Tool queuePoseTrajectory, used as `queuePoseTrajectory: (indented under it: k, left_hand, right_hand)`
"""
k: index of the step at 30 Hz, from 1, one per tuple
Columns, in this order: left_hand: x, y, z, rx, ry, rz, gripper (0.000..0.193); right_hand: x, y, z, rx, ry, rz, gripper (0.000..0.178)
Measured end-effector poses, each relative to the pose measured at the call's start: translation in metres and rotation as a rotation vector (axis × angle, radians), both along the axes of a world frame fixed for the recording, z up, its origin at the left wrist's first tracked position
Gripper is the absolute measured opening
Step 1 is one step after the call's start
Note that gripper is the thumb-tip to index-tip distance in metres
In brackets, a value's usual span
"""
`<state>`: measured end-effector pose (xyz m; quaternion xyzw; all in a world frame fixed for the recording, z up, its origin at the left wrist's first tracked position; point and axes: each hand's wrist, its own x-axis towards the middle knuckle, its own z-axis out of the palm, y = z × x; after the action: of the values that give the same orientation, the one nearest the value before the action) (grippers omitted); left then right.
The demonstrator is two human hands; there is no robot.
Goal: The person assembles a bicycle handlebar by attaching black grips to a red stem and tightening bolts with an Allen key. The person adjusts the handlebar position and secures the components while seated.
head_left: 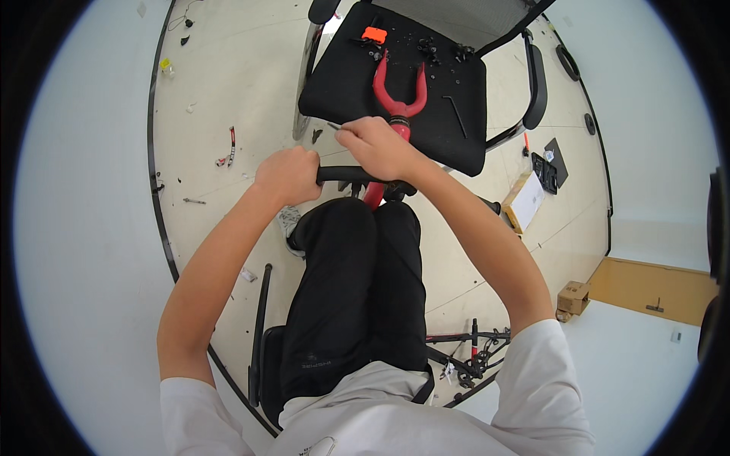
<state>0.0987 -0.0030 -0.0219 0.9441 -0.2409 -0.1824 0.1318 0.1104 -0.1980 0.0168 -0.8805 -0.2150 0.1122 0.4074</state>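
A red bicycle fork [416,109] lies with its prongs on the black seat of an office chair [327,90]. Its lower end reaches toward my knees, where a black handlebar [346,174] crosses it. My left hand [289,176] is closed round the left end of that bar. Just above the bar, my right hand [374,148] is closed, and a thin dark metal tool [333,125] sticks out past its fingers; the rest of the tool is hidden. On the seat are an L-shaped hex key [456,116], an orange object [374,35] and several small black parts [428,51].
Chair armrests [536,87] flank the seat. On the floor to the right are an open black tool case [545,173] and a flat white-topped box [525,200]. A bicycle frame [475,357] lies behind at the right, near a cardboard box [573,297]. Small parts dot the left floor.
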Motion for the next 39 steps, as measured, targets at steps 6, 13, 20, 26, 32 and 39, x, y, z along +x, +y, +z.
queuePoseTrajectory:
  k: [6, 13, 20, 26, 32, 39]
  left_hand:
    - [0.002, -0.001, 0.005, 0.058, 0.055, -0.021, 0.022]
    - [-0.002, -0.001, -0.007, -0.031, -0.019, 0.021, 0.021]
    - [0.003, 0.0, 0.001, 0.08, 0.045, -0.023, 0.023]
    - [0.003, -0.002, 0.003, 0.064, 0.043, -0.024, 0.022]
    - [0.003, 0.0, -0.003, 0.047, 0.024, -0.024, 0.022]
    - [0.001, 0.0, -0.005, -0.015, -0.013, 0.008, 0.021]
  right_hand:
    - [0.009, -0.013, 0.019, 0.379, 0.741, -0.315, 0.039]
    - [0.005, -0.017, 0.026, 0.324, 0.52, -0.301, 0.035]
    - [0.008, -0.026, 0.053, 0.57, 0.865, -0.353, 0.033]
    - [0.009, -0.024, 0.042, 0.495, 0.769, -0.375, 0.045]
    - [0.01, -0.019, 0.044, 0.475, 0.762, -0.336, 0.046]
    - [0.007, -0.014, 0.04, 0.422, 0.728, -0.312, 0.046]
